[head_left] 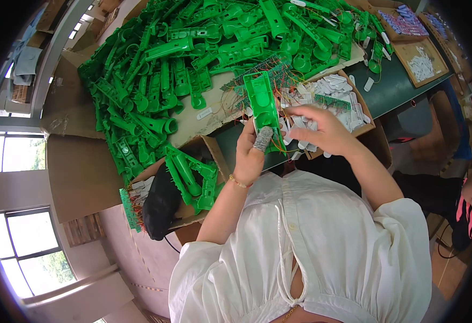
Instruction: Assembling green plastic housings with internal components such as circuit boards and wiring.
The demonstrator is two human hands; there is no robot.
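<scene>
Person holds a green plastic shell part [263,105] above the table.

The left hand [251,153] grips the part upright; the right hand [319,129], at 3 o'clock of it, touches its edge, fingers bent.

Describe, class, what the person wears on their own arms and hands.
The left hand has a grey textured finger cot on one digit and a thin gold bracelet at the wrist. The right hand is bare. Both arms emerge from short, puffed white blouse sleeves.
</scene>
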